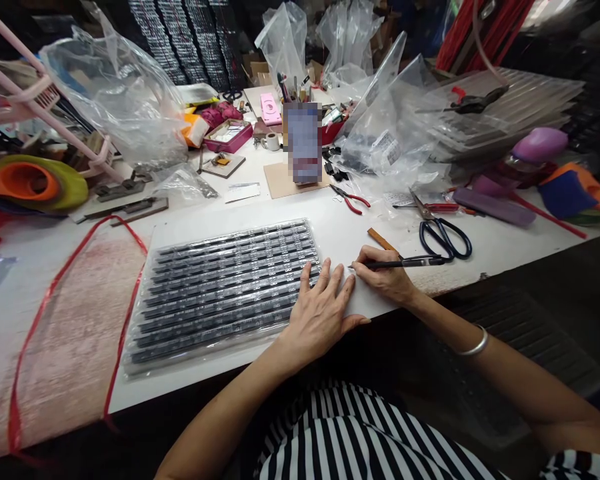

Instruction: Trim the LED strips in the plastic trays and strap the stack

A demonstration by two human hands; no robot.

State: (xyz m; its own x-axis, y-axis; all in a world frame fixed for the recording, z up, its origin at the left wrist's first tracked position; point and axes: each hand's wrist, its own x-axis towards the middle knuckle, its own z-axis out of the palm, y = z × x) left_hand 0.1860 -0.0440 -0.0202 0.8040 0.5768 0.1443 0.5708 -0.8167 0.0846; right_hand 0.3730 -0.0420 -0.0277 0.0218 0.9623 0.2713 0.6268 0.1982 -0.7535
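A clear plastic tray [143, 317] holds several rows of dark, narrow strip-like parts [230, 283] and lies on the white table. My left hand [320, 307] rests flat with fingers spread, its fingertips over the tray's right edge. Just right of it, my right hand [386, 275] is closed around a black pen [413, 262]. The pen's tip points left, close to the white surface beside the left hand; whether it touches I cannot tell. Beyond the right hand lies a brown strip [381, 240], partly hidden by the fingers.
Scissors with dark blue handles [445, 239] lie right of the pen. Farther back are red-handled pliers [351, 199], a blurred-out upright object [304, 143] and clear plastic bags [390, 140]. Red ribbon [45, 300] loops across the left side. Stacked clear trays [525, 107] stand at back right.
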